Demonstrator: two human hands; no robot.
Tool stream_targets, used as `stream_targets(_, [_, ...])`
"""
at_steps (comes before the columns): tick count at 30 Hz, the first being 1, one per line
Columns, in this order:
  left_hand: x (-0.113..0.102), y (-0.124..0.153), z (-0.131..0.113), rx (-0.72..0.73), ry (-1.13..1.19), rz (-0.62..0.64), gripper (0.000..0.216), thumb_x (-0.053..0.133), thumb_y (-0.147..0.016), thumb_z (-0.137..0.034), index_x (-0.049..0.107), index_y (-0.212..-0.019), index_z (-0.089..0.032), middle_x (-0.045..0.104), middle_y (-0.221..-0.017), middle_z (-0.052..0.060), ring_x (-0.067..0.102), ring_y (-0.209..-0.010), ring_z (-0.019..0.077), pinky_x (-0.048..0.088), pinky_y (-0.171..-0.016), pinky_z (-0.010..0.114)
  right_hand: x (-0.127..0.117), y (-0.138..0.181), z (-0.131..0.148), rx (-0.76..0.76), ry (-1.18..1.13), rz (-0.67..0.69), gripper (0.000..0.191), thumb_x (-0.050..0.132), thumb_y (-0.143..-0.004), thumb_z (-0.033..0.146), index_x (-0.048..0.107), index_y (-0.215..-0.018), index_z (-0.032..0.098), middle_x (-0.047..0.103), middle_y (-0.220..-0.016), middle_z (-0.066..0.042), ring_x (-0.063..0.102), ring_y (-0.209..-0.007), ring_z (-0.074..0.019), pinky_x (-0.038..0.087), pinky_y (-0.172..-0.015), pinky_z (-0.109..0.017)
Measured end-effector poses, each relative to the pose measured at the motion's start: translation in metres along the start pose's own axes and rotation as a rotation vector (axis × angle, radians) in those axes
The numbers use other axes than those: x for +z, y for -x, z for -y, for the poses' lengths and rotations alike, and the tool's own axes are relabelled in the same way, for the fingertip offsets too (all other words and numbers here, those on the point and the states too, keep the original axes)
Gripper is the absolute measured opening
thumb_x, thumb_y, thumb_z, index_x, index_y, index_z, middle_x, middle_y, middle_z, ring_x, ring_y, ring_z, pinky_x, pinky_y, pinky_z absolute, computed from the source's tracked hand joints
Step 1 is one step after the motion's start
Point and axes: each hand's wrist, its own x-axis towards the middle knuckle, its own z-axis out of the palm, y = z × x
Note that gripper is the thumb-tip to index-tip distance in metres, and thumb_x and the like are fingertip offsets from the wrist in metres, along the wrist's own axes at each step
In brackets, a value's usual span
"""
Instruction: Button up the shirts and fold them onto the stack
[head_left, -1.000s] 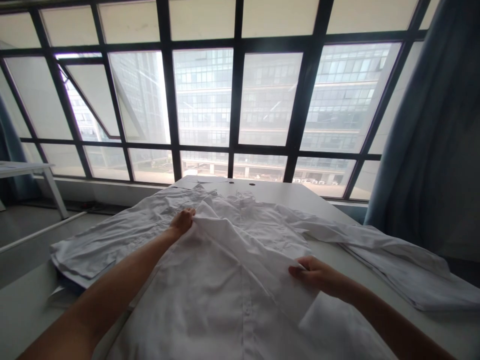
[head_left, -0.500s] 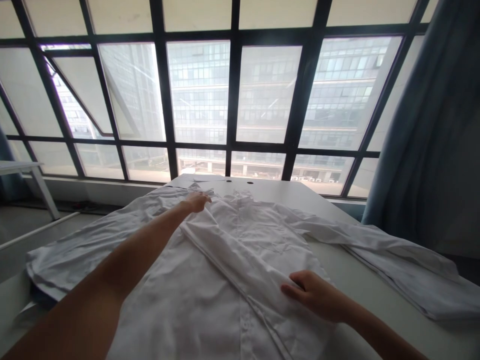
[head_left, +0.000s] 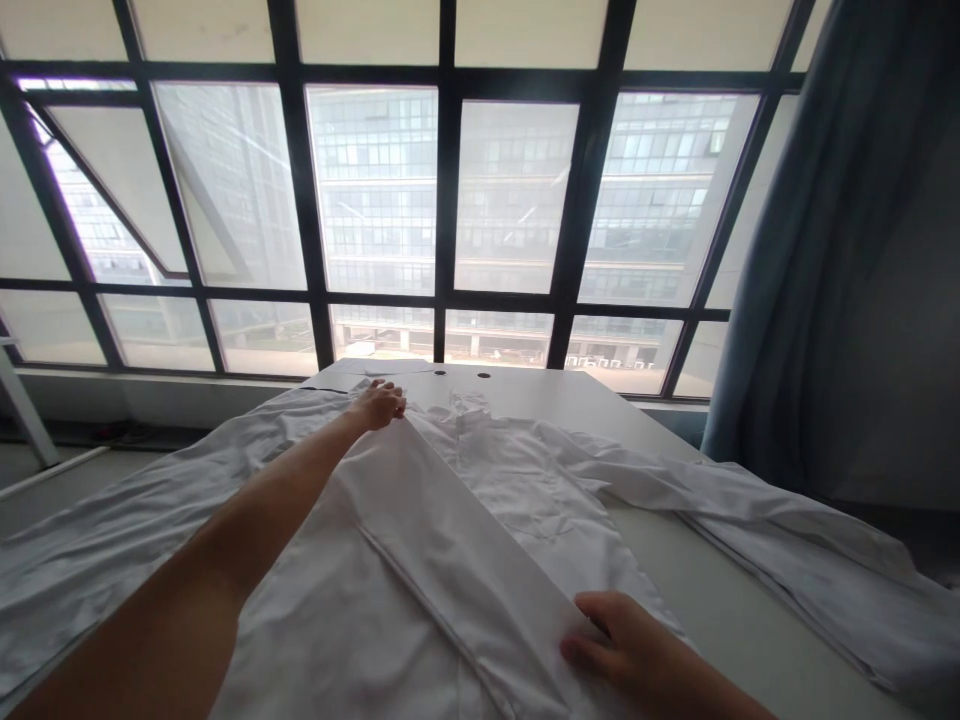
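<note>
A white long-sleeved shirt (head_left: 337,590) lies spread on the table, its collar end away from me. One sleeve (head_left: 457,530) is folded diagonally across its front. My left hand (head_left: 380,404) reaches far forward and is closed on the sleeve's upper end near the shoulder. Closer to me, my right hand (head_left: 626,640) pinches the lower part of the same sleeve between thumb and fingers. Between the two hands the sleeve's edge runs straight and taut. The other sleeve (head_left: 675,480) stretches out to the right.
The white table (head_left: 570,390) shows beyond the collar and has two dark round holes. More white cloth (head_left: 150,510) lies along the left. Black-framed windows (head_left: 442,200) stand behind the table, and a blue-grey curtain (head_left: 795,300) hangs at the right.
The folded sleeve is now pulled flatter and straighter between my hands. My right hand has moved slightly nearer to me. The view has turned a little to the right.
</note>
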Motion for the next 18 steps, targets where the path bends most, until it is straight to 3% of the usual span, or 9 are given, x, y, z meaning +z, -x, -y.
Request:
stream_targets(3, [0.009,0.0,-0.013,-0.104,-0.042,-0.025,0.021,0.053,-0.09,-0.023,0.07,-0.101,-0.02,0.062,-0.123,0.011,0.051,-0.117,0.0278,0.031,-0.107,0.046,-0.002,-0.002,-0.003,0.038,0.027,-0.03,0.028,0.057,-0.079,0.044,0.067,-0.087,0.019,0.071,-0.098,-0.009,0.064,-0.092,-0.0262,0.046,-0.08,-0.033])
stream_targets(7, [0.023,0.01,-0.035,-0.215,-0.019,-0.087,0.034,0.05,-0.092,-0.024,0.062,-0.123,-0.016,0.056,-0.134,0.014,0.047,-0.124,0.0299,0.031,-0.108,0.046,-0.004,-0.001,-0.008,0.093,0.126,-0.148,0.034,0.06,-0.079,0.04,0.066,-0.106,0.021,0.071,-0.092,-0.01,0.066,-0.085,-0.0279,0.049,-0.079,-0.039])
stream_targets(11, [0.038,0.033,-0.046,-0.273,0.072,-0.083,0.046,0.042,-0.096,-0.034,0.051,-0.136,-0.013,0.049,-0.144,0.017,0.041,-0.134,0.0317,0.028,-0.112,0.046,0.003,0.0,-0.001,-0.178,0.168,-0.296,0.034,0.055,-0.086,0.038,0.067,-0.114,0.022,0.067,-0.118,-0.014,0.061,-0.108,-0.0312,0.046,-0.095,-0.045])
stream_targets(14, [0.054,0.055,-0.048,-0.275,0.14,0.021,0.057,0.037,-0.098,-0.042,0.04,-0.147,-0.013,0.033,-0.155,0.016,0.029,-0.143,0.0315,0.022,-0.115,0.048,0.012,-0.002,0.008,-0.364,0.183,-0.179,0.047,0.052,-0.09,0.046,0.063,-0.128,0.02,0.054,-0.14,-0.015,0.047,-0.131,-0.0323,0.036,-0.11,-0.05])
stream_targets(18, [0.071,0.076,-0.037,-0.277,0.196,0.122,0.065,0.029,-0.098,-0.05,0.029,-0.153,-0.015,0.019,-0.16,0.014,0.017,-0.148,0.0285,0.016,-0.118,0.047,0.019,-0.002,0.011,-0.455,0.184,0.059,0.063,0.049,-0.092,0.053,0.044,-0.147,0.021,0.037,-0.154,-0.013,0.03,-0.143,-0.0312,0.016,-0.119,-0.053])
